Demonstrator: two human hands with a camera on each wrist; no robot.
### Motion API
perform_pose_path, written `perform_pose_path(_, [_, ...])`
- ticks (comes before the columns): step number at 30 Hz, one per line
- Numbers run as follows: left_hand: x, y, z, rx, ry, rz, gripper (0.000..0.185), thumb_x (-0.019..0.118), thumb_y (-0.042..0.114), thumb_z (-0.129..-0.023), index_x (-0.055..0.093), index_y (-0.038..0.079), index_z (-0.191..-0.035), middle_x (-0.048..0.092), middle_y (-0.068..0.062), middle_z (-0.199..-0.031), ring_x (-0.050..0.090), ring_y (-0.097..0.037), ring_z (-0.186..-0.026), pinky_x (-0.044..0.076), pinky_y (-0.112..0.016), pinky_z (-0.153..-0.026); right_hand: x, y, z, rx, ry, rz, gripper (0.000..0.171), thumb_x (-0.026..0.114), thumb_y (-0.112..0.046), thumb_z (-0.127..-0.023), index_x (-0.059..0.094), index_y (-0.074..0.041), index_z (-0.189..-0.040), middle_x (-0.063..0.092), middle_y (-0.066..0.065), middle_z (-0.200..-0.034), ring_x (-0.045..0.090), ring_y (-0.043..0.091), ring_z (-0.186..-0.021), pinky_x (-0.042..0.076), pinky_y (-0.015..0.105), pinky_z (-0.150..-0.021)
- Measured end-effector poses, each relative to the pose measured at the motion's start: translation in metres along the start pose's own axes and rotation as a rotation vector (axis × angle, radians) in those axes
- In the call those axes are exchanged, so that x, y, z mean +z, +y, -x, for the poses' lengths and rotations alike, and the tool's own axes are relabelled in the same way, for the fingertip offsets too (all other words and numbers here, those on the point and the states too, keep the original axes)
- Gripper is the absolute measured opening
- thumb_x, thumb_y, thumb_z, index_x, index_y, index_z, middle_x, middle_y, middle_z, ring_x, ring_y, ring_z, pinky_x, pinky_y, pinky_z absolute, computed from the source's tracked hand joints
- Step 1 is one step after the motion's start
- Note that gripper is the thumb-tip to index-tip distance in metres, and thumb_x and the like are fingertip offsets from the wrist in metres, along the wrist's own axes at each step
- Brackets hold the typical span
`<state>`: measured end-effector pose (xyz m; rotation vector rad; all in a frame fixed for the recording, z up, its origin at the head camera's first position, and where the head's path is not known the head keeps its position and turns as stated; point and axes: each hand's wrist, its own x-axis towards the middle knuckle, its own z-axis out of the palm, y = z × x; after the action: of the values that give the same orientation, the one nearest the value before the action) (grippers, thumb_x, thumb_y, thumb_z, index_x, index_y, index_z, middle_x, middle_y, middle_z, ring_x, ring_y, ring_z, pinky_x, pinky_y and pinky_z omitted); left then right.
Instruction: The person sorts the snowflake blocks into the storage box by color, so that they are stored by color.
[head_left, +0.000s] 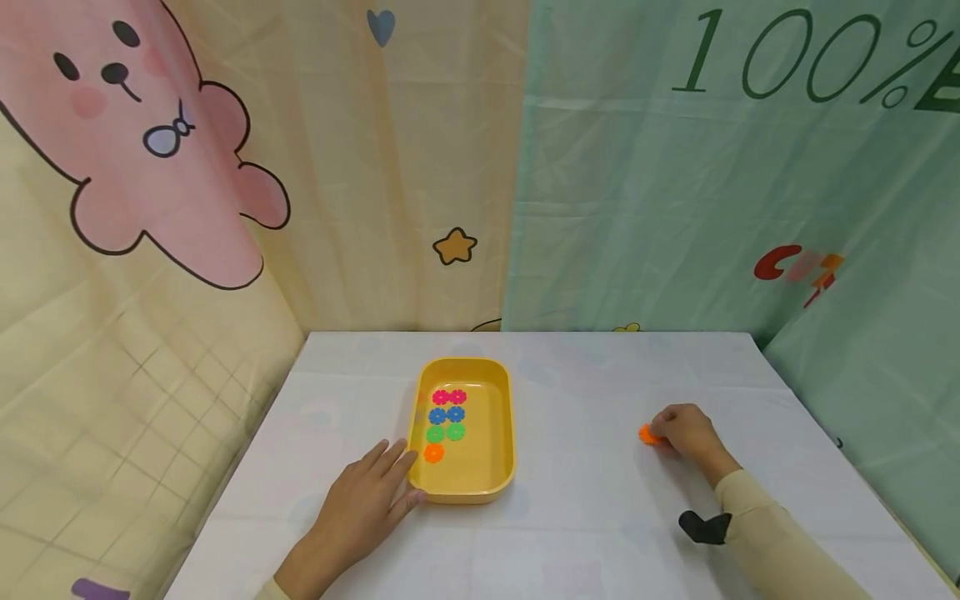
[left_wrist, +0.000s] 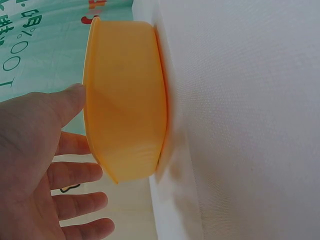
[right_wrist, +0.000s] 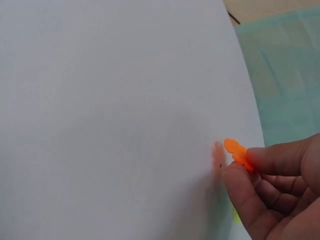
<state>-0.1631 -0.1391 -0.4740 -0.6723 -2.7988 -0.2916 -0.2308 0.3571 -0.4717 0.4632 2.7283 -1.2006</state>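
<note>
A yellow tray (head_left: pixel 501 433) (left_wrist: pixel 125 110) sits on the white table and holds several small flower-shaped discs (head_left: pixel 447 415) in pink, blue, green and orange. My left hand (head_left: pixel 369 496) (left_wrist: pixel 45 170) lies flat with straight fingers against the tray's near left corner; the thumb touches its wall. Far to the right, my right hand (head_left: pixel 686 433) (right_wrist: pixel 272 185) pinches an orange flower disc (head_left: pixel 647 434) (right_wrist: pixel 236 152) between thumb and forefinger, just at the table surface.
The white table (head_left: pixel 585 500) runs back to hanging cloth walls, cream with a pink cartoon on the left and green with lettering on the right. A black strap (head_left: pixel 705 527) shows at my right wrist.
</note>
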Motion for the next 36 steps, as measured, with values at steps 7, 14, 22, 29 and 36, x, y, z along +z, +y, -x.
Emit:
perform_pose_path(7, [0.0,0.001,0.0,-0.003,-0.003,0.008,0.061,0.064,0.054,-0.087,0.059,0.013,-0.132,0.052,-0.008,-0.141,0.046,-0.032,-0.13,0.048,-0.051,-0.092,0.01,-0.026,0.002,-0.028,-0.056,-0.18,0.019,0.062,-0.009,-0.092,0.062,0.007,-0.101,0.064,0.012,-0.094,0.062,0.017,-0.075,0.056,0.029,-0.066])
perform_pose_path(14, [0.0,0.0,0.001,0.007,0.017,0.009,0.061,0.065,0.054,-0.086,0.059,0.013,-0.132,0.053,-0.007,-0.14,0.047,-0.032,-0.129,0.049,-0.051,-0.09,0.024,-0.065,0.009,-0.071,-0.111,-0.316,0.021,0.061,-0.007,-0.093,0.06,0.009,-0.106,0.063,0.018,-0.101,0.065,0.017,-0.073,0.058,0.029,-0.069])
perform_pose_path(22, [0.0,-0.001,0.003,0.009,0.035,0.014,0.061,0.065,0.054,-0.086,0.06,0.013,-0.13,0.054,-0.007,-0.139,0.049,-0.032,-0.128,0.049,-0.051,-0.089,0.041,-0.105,0.016,-0.151,-0.18,-0.386,0.017,0.061,-0.005,-0.092,0.061,0.009,-0.103,0.064,0.019,-0.099,0.067,0.02,-0.074,0.058,0.031,-0.071])
perform_pose_path(29, [0.0,0.0,0.003,-0.006,0.028,0.009,0.061,0.065,0.054,-0.086,0.06,0.013,-0.131,0.054,-0.007,-0.139,0.048,-0.032,-0.128,0.048,-0.052,-0.09,0.059,-0.14,0.02,-0.165,-0.227,-0.393,0.016,0.064,-0.006,-0.091,0.063,0.006,-0.102,0.066,0.017,-0.092,0.066,0.022,-0.072,0.058,0.033,-0.071])
perform_pose_path(36, [-0.001,0.0,0.004,-0.016,0.019,-0.002,0.061,0.064,0.054,-0.086,0.06,0.014,-0.131,0.054,-0.007,-0.139,0.047,-0.032,-0.129,0.048,-0.052,-0.091,0.08,-0.17,0.022,-0.182,-0.267,-0.374,0.011,0.066,-0.005,-0.09,0.064,0.003,-0.098,0.066,0.016,-0.088,0.066,0.023,-0.07,0.059,0.034,-0.07])
